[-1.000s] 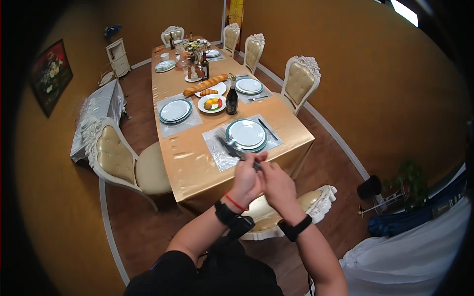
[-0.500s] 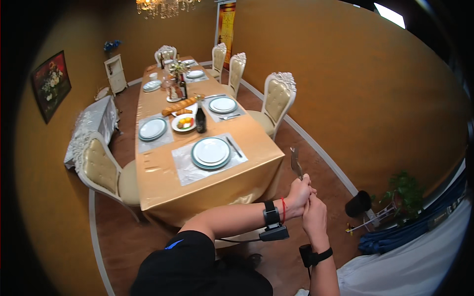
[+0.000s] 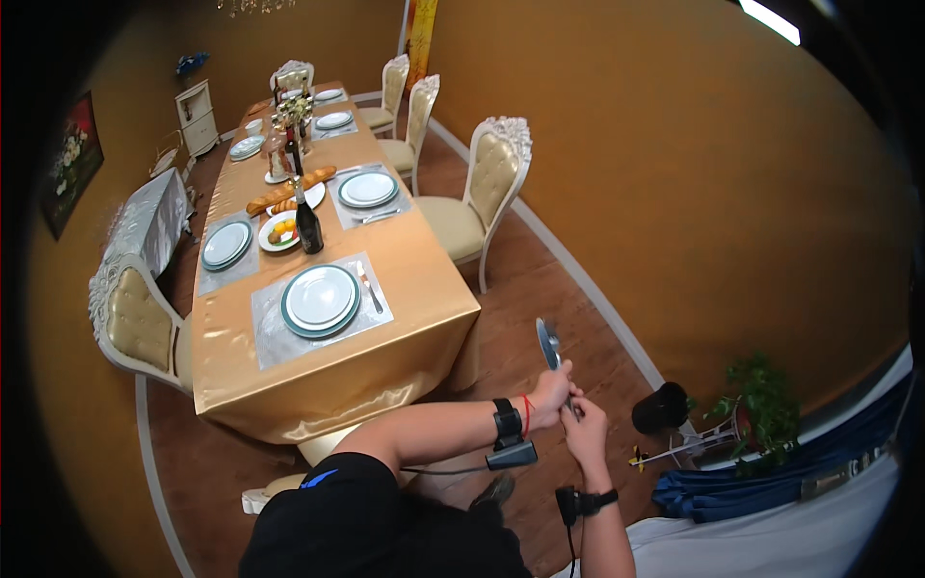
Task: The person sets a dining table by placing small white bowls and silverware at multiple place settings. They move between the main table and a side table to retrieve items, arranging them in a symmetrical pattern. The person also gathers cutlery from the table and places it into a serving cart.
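- A tufted cream chair [image 3: 140,313] stood left of the gold-covered table [image 3: 419,299].
- At the table's near end, a dark bottle [image 3: 308,229] stood behind stacked plates [image 3: 322,295], with a knife [image 3: 370,287] just beside them.
- Another cream chair [image 3: 493,173] stood right of the table.
- Silver cutlery [image 3: 547,344] was held up off the table's near right corner, well clear of it.
- The left hand [image 3: 552,393], same side, was closed round the cutlery.
- The right hand [image 3: 587,432], farther from the table, met the handle end, fingers curled; whether they gripped, I couldn't tell.
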Demonstrator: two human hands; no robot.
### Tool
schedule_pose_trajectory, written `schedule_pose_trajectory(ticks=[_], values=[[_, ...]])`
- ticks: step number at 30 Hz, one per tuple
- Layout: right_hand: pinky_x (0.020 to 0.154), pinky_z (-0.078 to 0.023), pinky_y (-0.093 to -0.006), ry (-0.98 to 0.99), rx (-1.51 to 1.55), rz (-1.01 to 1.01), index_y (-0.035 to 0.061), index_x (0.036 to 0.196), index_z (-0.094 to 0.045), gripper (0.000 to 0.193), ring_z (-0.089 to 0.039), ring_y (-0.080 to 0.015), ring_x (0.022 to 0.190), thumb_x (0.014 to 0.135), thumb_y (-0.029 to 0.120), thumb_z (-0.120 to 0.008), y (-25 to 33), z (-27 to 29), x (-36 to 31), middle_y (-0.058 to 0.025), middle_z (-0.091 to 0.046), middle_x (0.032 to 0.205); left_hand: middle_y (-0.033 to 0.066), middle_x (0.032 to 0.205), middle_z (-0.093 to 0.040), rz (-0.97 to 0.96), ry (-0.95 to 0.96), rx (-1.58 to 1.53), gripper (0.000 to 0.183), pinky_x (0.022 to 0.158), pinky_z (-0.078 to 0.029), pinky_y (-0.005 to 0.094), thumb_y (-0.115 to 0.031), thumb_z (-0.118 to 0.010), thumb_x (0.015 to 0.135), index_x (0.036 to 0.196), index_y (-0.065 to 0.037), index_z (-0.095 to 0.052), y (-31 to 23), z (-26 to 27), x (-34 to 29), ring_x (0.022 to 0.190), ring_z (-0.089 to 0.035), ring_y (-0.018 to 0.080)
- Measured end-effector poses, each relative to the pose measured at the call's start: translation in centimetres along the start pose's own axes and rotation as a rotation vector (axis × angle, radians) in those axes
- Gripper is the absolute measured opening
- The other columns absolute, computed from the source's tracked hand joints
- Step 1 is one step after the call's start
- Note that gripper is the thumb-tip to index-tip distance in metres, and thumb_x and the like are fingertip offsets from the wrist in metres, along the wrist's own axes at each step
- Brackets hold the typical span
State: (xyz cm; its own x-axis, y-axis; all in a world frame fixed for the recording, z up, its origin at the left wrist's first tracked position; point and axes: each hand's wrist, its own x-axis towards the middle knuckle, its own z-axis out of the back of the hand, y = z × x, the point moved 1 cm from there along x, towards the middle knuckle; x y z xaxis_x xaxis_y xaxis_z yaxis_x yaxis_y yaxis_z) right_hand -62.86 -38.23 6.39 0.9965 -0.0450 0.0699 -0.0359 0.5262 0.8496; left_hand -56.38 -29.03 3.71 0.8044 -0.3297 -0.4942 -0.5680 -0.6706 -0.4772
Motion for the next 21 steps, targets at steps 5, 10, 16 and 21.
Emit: schedule_pose_trajectory(ticks=[5,10,16,21], values=[[0.057,-0.046,-0.0338,0.285,0.087,0.111,-0.0026,0.090,-0.067,0.022,-0.062,-0.0203,0.060,0.090,0.019,-0.062,-1.7,-4.2,8.9,-0.0150,-0.064,0.068,0.0053,0.066,-0.050,-0.158,-0.174,-0.117,0.019,0.060,-0.049,0.0365,-0.024,-0.043,0.101,0.088,-0.009,-0.046,-4.9,4.7,6.0,0.065,-0.053,0.0205],[0.059,-0.048,-0.0342,0.473,0.116,0.307,-0.0022,0.090,-0.068,0.026,-0.063,-0.0197,0.062,0.089,0.023,-0.062,-0.2,-9.6,16.7,-0.0141,-0.065,0.068,0.0046,0.067,-0.050,-0.421,-0.435,-0.119,0.016,0.061,-0.049,0.0347,-0.018,-0.042,0.100,0.091,-0.007,-0.049,-11.5,8.8,6.4,0.064,-0.052,0.0195],[0.066,-0.052,-0.0323,0.723,0.081,0.426,-0.0018,0.090,-0.069,0.022,-0.067,-0.0202,0.069,0.083,0.019,-0.067,0.8,-19.1,21.7,-0.0149,-0.069,0.076,0.0152,0.069,-0.063,-0.812,-1.182,0.507,0.030,0.060,-0.047,0.0418,-0.025,-0.058,0.089,0.079,0.003,-0.061,-14.8,20.9,8.4,0.066,-0.063,0.0265],[0.071,-0.053,-0.0315,0.994,0.026,0.404,-0.0037,0.094,-0.068,0.026,-0.067,-0.0192,0.074,0.082,0.019,-0.067,1.9,-28.0,25.0,-0.0139,-0.069,0.080,0.0227,0.077,-0.067,-0.669,-1.450,0.718,0.032,0.073,-0.052,0.0452,-0.028,-0.064,0.080,0.088,0.002,-0.066,-17.0,28.1,9.1,0.079,-0.067,0.0397]])
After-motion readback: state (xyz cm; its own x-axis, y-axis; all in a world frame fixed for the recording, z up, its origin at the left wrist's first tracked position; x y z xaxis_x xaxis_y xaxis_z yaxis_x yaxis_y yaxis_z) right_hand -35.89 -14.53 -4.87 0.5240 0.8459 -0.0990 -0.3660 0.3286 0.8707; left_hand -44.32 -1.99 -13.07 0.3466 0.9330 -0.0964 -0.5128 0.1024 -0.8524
